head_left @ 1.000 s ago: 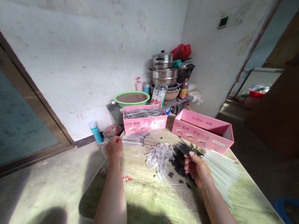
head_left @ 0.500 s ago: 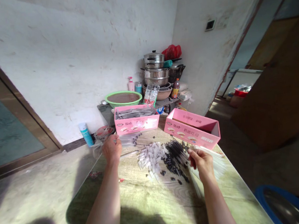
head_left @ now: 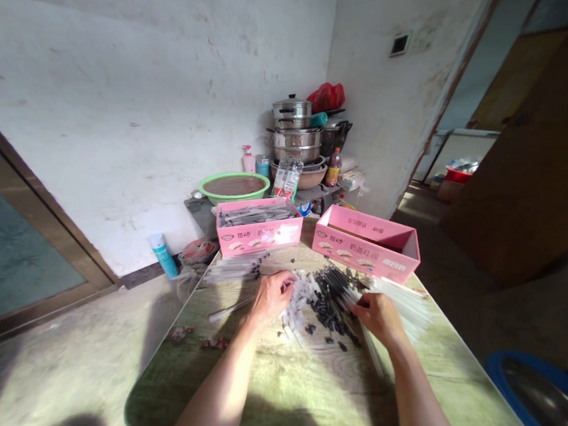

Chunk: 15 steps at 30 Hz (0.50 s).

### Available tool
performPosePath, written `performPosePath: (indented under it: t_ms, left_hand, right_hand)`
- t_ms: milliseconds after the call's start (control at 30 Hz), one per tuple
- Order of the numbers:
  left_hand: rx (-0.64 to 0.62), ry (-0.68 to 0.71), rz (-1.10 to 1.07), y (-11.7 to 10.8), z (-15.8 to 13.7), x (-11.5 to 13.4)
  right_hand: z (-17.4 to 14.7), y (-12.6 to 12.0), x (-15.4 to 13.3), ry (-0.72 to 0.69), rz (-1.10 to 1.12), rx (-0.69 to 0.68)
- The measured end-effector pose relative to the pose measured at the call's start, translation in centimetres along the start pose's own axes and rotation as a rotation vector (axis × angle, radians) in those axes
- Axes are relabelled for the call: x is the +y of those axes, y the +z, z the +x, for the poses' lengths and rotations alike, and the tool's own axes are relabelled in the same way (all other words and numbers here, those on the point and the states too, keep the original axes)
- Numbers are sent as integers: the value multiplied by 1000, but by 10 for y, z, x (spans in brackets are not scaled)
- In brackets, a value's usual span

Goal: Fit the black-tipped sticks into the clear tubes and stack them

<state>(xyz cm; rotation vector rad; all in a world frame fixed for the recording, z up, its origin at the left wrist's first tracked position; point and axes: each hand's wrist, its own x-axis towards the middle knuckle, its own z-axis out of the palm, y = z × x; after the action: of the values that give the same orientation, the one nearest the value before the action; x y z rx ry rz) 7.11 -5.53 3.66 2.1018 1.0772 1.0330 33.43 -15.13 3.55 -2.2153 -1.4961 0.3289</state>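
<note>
1. We see strong light streak the concrete floor (head_left: 27, 365) and the tabletop (head_left: 299, 372), apparently from behind the camera.
2. We notice a dark shadow along the tabletop's near side and a rounded one on the floor.
3. We find the pale wall (head_left: 129, 121) softly lit, the brown panel (head_left: 516, 170) dim.
4. We catch glare on the left pink box (head_left: 286, 231).
5. We see small white pieces (head_left: 300, 305) merging; wide-angle distortion stretches the edges.
</note>
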Motion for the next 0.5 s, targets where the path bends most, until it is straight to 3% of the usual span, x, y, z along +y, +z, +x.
performPosePath:
  t_ms: [133, 500]
  left_hand:
    - [-50, 55, 32, 5, -2, 4]
    - [-149, 122, 17, 10, -3, 15]
  right_hand:
    - [-1, -5, 7, 64, -131, -120]
    - [-4, -5, 12, 105, -262, -134]
